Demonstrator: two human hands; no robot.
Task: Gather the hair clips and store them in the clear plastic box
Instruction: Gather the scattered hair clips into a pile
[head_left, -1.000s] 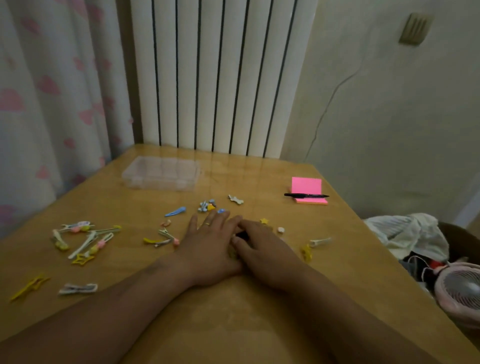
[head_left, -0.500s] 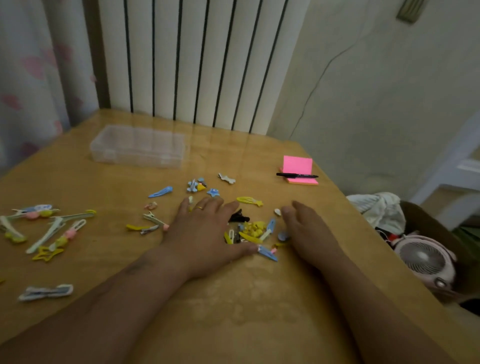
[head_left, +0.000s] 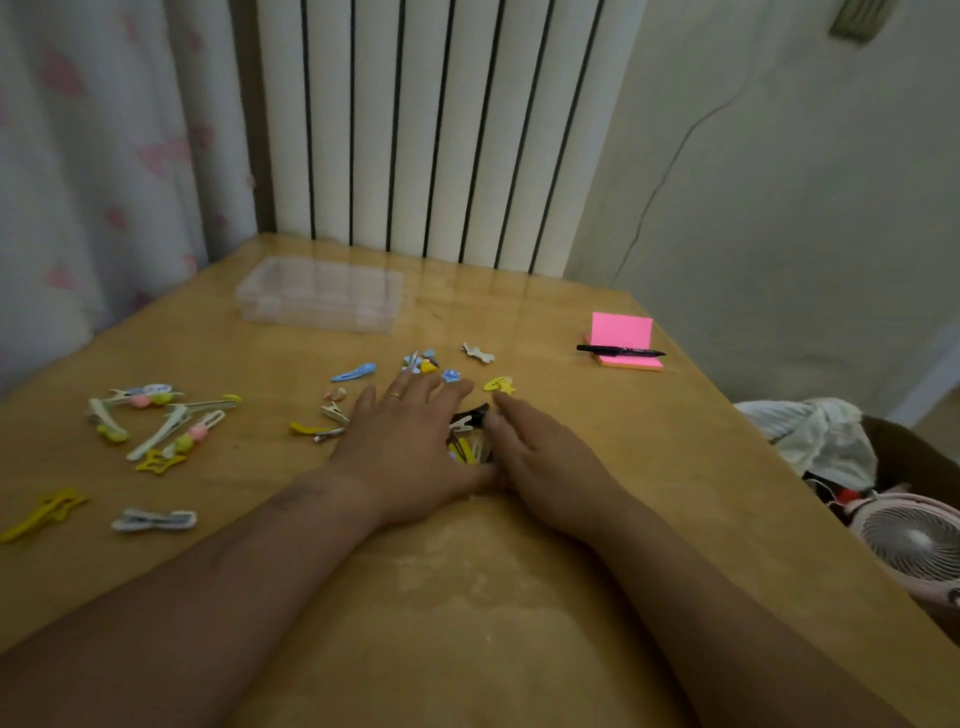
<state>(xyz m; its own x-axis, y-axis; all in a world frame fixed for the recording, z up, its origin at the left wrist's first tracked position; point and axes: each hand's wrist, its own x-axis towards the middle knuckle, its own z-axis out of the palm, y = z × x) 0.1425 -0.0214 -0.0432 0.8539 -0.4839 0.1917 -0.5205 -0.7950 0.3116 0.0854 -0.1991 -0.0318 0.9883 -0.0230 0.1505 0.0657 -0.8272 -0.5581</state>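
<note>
At the table's middle, clip pile (head_left: 470, 441): I see a small heap of yellow, white and black hair clips lying on the wood, penned in between the two hands.
Left hand (head_left: 405, 447): palm down and flat on the table, fingers straight and a little spread, gripping nothing; its thumb side touches the pile. A ring (head_left: 395, 395) shows on one finger.
Right hand (head_left: 545, 462): also palm down with fingers nearly straight, holding nothing; its inner edge lies against the pile's other side. The thumbs of both hands appear to meet at the near side of the heap.
Loose clips by the fingertips: a blue clip (head_left: 354, 372), a small blue, white and yellow cluster (head_left: 423, 361), a white clip (head_left: 478, 353) and a yellow clip (head_left: 500, 385) lie just beyond the fingers, apart from the pile.
Left cluster (head_left: 166, 421): long white clips with pink and green beads and a yellow star clip lie well to the left; a grey bow clip (head_left: 154, 519) and a long yellow clip (head_left: 44, 512) lie nearer my edge.
Clear plastic box (head_left: 319, 296): at the far left of the table (head_left: 519, 597), near the radiator (head_left: 415, 130); I can't tell whether anything is inside.
Pink sticky notes (head_left: 623, 332): far right of the table, a black pen (head_left: 621, 351) lying across them.
Off the table: a pink-patterned curtain (head_left: 104, 156) on the left; a small fan (head_left: 914, 540) and crumpled cloth (head_left: 810, 431) on the right.
</note>
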